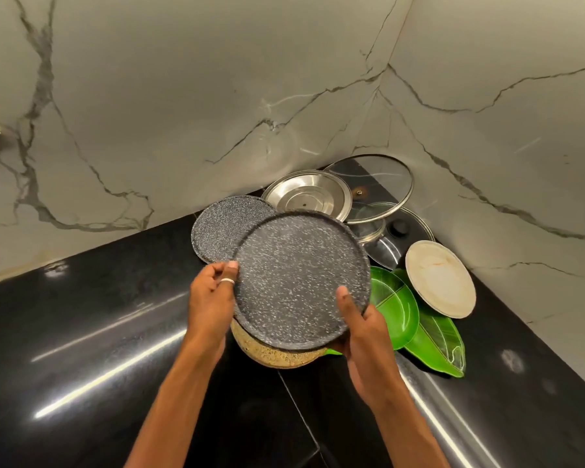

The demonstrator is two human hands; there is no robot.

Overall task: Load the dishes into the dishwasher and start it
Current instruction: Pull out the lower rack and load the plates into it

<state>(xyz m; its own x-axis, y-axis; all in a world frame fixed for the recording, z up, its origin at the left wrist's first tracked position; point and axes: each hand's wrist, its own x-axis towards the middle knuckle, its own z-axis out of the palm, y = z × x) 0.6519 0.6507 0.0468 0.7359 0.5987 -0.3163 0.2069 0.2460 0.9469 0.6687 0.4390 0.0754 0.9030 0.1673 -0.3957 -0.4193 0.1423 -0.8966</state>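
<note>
Looking down on a glossy black countertop [81, 332] at a corner. Left hand [211, 292] pinches the left rim of a dark speckled plate [298, 278]. Right hand [362, 329] grips the near-right rim, thumb on the face, fingers curled under. Plate is held off the counter, tilted, over a tan speckled dish [277, 354]. Behind it: second speckled plate [220, 228], green dishes [395, 305], white plate [439, 282], steel lid [308, 194], glass lids [379, 177]. Veined marble walls [183, 96] on both sides at the back.

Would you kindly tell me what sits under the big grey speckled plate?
A tan speckled dish shows beneath the grey plate, beside a green plate's edge; whatever else lies below is covered.
</note>
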